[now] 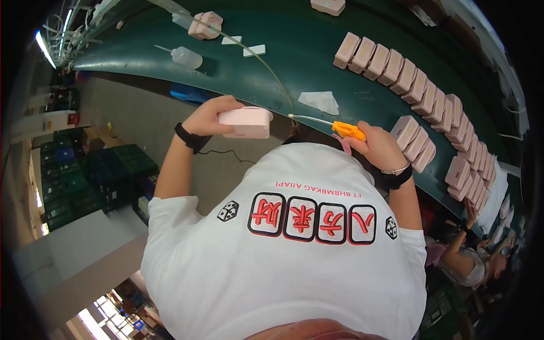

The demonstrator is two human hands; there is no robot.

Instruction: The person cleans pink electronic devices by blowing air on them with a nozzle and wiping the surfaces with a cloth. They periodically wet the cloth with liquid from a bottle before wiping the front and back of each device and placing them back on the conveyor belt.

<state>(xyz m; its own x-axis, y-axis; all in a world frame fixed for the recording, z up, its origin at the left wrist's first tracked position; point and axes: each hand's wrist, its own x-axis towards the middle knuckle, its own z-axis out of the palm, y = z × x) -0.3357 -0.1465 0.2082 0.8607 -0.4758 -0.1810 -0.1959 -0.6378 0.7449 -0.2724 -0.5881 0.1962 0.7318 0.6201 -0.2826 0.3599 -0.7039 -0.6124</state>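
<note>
My left hand is closed round one end of a pale pink rounded box-shaped case, held up in front of the bench's near edge. My right hand grips an orange-handled air blow gun. Its thin, curved metal nozzle points left, with the tip a short way from the case's right end and not touching it. Something pink hangs beside the handle below my right fingers. A crumpled white cloth lies on the green bench beyond the nozzle.
Many pink cases stand in a curved row along the right. A smaller group sits near my right hand. A squeeze bottle and white pieces lie back left. A thin hose arches over the bench. Another person's hand is far right.
</note>
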